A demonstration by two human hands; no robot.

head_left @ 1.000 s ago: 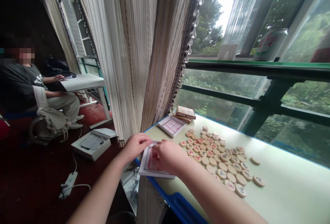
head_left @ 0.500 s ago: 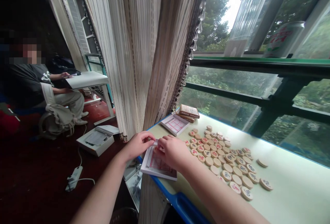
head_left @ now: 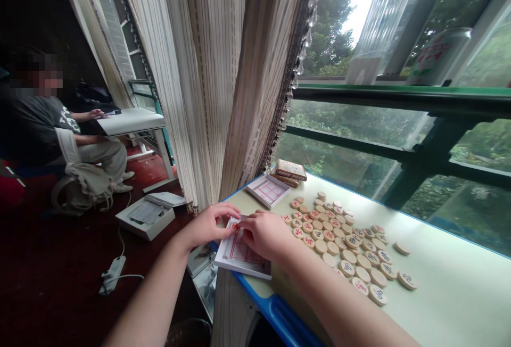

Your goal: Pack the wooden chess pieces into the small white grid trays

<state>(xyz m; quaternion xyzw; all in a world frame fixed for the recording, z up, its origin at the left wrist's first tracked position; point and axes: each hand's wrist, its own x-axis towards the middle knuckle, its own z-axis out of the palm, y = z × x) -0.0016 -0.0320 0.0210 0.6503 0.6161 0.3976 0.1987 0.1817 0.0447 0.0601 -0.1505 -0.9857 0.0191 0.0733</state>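
Note:
A shallow white box [head_left: 244, 265] with red grid lines inside sits at the table's near left corner. Over its far end both hands meet. My left hand [head_left: 207, 225] has curved fingers, with a gap between thumb and forefinger, close to the box's rim. My right hand [head_left: 266, 234] is closed, its fingertips at a round wooden xiangqi piece [head_left: 235, 225] with a red character. The left thumb lies near that piece; contact is hard to make out. Right of my right hand, many xiangqi pieces [head_left: 346, 243] with red or dark characters or blank faces spread over the table.
A second white box [head_left: 268, 191] lies behind, beside stacked small brown boxes [head_left: 290, 170]. Striped curtains [head_left: 215, 81] hang at the table's left. A can [head_left: 439, 57] stands on the window ledge. Another person [head_left: 43, 118] sits at a white desk [head_left: 131, 121]; a power strip [head_left: 113, 275] is on the floor.
My left hand's thumb and forefinger have parted. A red-lettered piece now shows between the hands. The whole view has shifted slightly.

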